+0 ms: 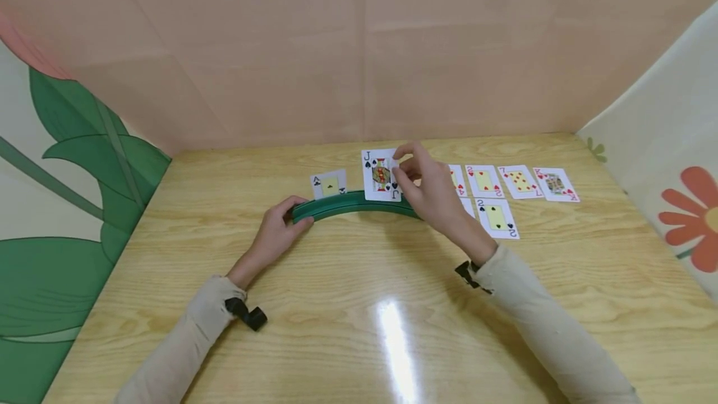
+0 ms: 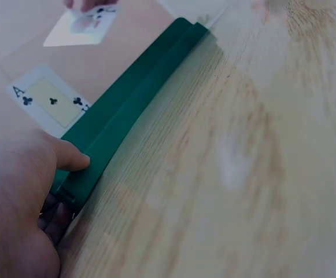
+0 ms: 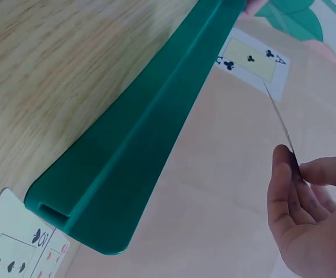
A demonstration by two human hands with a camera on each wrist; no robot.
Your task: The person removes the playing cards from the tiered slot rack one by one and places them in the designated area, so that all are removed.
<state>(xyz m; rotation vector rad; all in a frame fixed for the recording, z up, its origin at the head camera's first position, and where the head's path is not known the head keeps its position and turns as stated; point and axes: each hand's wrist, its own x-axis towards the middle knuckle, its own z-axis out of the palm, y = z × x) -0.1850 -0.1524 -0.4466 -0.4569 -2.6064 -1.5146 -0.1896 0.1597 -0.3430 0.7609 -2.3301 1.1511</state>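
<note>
A curved green card holder [image 1: 353, 202] lies on the table, and my left hand [image 1: 277, 229] grips its left end between thumb and fingers. The ace of clubs [image 1: 328, 184] stands in the holder near that end, its face toward me. My right hand [image 1: 434, 195] pinches the jack of spades [image 1: 378, 174] by its right edge, above the middle of the holder. In the right wrist view the jack [image 3: 282, 123] shows edge-on, apart from the holder. The holder's right end is hidden behind my right hand in the head view.
To the right lie face-up cards in two rows: a two of hearts [image 1: 483, 181], a seven of diamonds [image 1: 520, 181], a king [image 1: 555, 184] and, nearer me, a two of spades [image 1: 498, 218]. My right hand partly covers others. A pink cloth wall [image 1: 269, 80] rises behind the table.
</note>
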